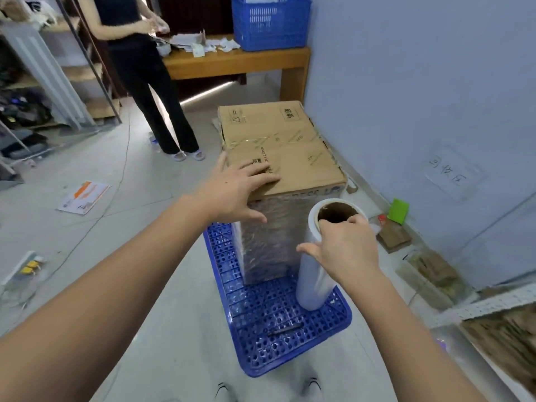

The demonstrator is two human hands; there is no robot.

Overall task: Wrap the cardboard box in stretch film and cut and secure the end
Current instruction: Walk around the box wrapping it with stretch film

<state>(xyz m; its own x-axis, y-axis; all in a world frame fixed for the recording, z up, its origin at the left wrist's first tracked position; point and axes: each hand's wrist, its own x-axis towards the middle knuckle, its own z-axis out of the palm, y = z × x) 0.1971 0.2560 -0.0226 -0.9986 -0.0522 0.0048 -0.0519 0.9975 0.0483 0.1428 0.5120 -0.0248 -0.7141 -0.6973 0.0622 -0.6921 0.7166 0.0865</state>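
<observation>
Right hand (345, 250) grips the film roll (316, 274) by its core. Left hand (235, 192) rests flat on the box (284, 146). Sides look wrapped; cutting remains.

Single head-worn wide-angle view, looking forward and down, close over both outstretched arms, floor beyond

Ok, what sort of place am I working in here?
Probably a small packing or stockroom: a film-wrapped cardboard box stands on a blue plastic pallet, with metal shelving and a blue crate on a paper-strewn table.
</observation>
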